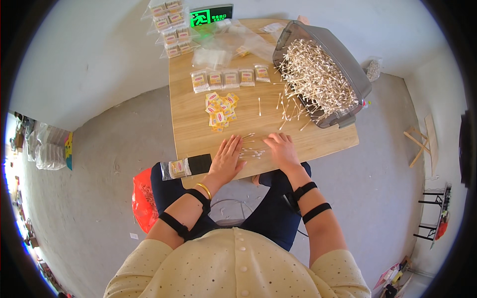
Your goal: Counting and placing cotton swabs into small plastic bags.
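Observation:
A small bunch of cotton swabs (252, 153) lies on the wooden table near its front edge, between my two hands. My left hand (227, 156) rests flat against the bunch's left ends, fingers stretched out. At the right side of the swabs is my right hand (282, 150), its fingers bent and pressed together; whatever is under the fingertips is hidden. Just beyond the hands lies a pile of yellow and white card labels (220, 110). A packed bag of swabs (178, 169) sits on a black pad (199, 164) left of my left hand.
A grey bin (325, 39) tipped on its side spills loose swabs (318, 74) at the back right. Several filled packs (230, 78) stand in a row, with clear plastic bags (213, 52) behind. More packs (171, 35) are stacked back left. A red bag (143, 198) is beside my left leg.

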Demonstrator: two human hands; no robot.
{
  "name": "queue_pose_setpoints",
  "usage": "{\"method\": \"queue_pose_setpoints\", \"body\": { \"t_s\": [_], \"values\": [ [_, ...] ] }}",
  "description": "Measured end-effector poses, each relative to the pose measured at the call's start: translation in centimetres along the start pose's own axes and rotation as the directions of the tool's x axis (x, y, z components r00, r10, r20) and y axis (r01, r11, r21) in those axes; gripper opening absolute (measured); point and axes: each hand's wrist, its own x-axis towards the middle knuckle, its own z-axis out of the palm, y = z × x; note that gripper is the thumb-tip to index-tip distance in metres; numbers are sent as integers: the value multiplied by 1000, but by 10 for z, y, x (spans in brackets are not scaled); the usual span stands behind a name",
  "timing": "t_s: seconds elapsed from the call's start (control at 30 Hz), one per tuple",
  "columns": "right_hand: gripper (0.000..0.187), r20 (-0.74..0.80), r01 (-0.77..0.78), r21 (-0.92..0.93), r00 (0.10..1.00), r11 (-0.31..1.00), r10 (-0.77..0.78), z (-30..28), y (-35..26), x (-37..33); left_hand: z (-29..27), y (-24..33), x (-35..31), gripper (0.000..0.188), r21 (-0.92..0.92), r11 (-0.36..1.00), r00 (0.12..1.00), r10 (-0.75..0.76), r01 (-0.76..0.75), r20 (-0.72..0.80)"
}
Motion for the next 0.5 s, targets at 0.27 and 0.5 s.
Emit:
{"method": "queue_pose_setpoints", "body": {
  "t_s": [0.27, 0.5],
  "values": [
    [8, 123, -30, 350, 992, 936, -14, -27, -66, -83, -3, -2, -1, 77, 37, 999, 999, 36, -37, 31],
    [16, 194, -304, 460, 951, 834, 240, -15, -87, -82, -6, -12, -6, 75, 84, 983, 985, 156, -162, 70]
  ]
}}
